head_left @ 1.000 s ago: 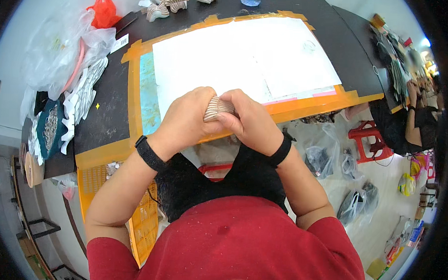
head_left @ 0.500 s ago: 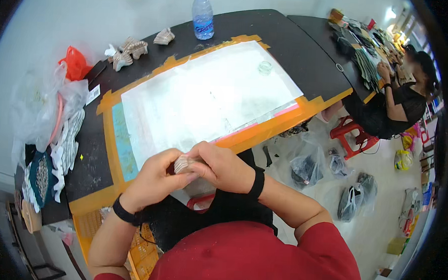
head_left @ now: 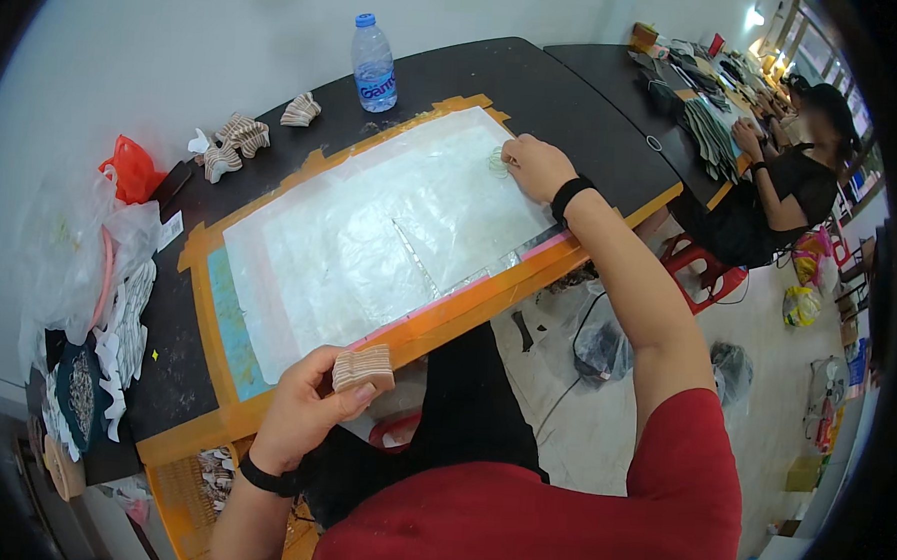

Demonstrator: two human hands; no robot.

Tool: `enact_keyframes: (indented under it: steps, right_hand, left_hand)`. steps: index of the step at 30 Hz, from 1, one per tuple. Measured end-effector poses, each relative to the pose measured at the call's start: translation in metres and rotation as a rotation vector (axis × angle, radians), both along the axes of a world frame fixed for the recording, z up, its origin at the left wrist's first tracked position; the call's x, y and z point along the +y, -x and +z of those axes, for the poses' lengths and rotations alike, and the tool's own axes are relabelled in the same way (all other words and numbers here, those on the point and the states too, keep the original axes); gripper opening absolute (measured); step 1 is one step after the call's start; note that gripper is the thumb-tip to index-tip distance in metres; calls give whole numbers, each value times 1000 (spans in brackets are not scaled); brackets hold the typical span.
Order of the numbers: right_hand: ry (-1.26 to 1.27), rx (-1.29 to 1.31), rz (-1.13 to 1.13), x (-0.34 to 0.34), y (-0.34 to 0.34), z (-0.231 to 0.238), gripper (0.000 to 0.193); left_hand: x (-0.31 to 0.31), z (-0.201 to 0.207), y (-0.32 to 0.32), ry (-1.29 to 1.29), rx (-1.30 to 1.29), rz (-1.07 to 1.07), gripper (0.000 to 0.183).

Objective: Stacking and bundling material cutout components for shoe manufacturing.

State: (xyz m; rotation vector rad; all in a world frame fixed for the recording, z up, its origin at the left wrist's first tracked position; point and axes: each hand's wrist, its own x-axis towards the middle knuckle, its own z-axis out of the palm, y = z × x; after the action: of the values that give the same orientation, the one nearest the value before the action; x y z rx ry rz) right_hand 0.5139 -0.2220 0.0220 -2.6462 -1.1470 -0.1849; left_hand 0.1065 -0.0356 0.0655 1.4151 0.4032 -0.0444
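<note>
My left hand (head_left: 306, 404) is closed around a stack of brown-and-white striped pieces (head_left: 363, 367), held just off the near edge of the table, thumb across its side. My right hand (head_left: 539, 168) reaches over the far right of the white sheet (head_left: 331, 215). Its fingers are bent together on several thin pale green rings (head_left: 497, 162), which look like rubber bands and are partly hidden by the fingertips. More striped bundles (head_left: 243, 134) lie at the back left of the black table, with a single bundle (head_left: 301, 109) to their right.
Orange tape (head_left: 488, 296) borders the sheet. A water bottle (head_left: 376, 65) stands behind it. Plastic bags (head_left: 75, 234) and striped pieces (head_left: 132, 311) crowd the left side. Below is an orange crate (head_left: 174, 493). On the right a person (head_left: 787, 205) works at another table; bags (head_left: 601, 337) lie on the floor.
My right hand has left the striped stack and moved far right to the pale green rings. My left hand keeps the stack, now lower and in plain sight. The view has shifted slightly.
</note>
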Motion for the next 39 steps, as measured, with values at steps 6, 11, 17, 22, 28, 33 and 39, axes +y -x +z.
enact_keyframes:
  steps: [6, 11, 17, 22, 28, 33, 39]
  right_hand:
    - [-179, 176, 104, 1, 7, 9, 14]
    - [-410, 371, 46, 1, 10, 13, 13]
    - [-558, 598, 47, 4, 26, 22, 14]
    - [-573, 749, 223, 21, 87, 53, 12]
    - [-496, 924, 599, 51, 197, 68, 9]
    - [-704, 1475, 556, 70, 228, 30, 10]
    - [-975, 2281, 541, 83, 270, 16, 10]
  left_hand:
    - [-2, -3, 3, 44, 13, -7, 44]
    - [-1, -8, 5, -13, 26, -18, 47]
    - [1, -9, 4, 18, 23, 21, 45]
    - [6, -19, -8, -93, -294, 189, 45]
    - [-2, 2, -19, 255, -347, 163, 48]
    - [12, -17, 10, 393, -312, 198, 47]
    - [18, -24, 35, 445, -365, 305, 44]
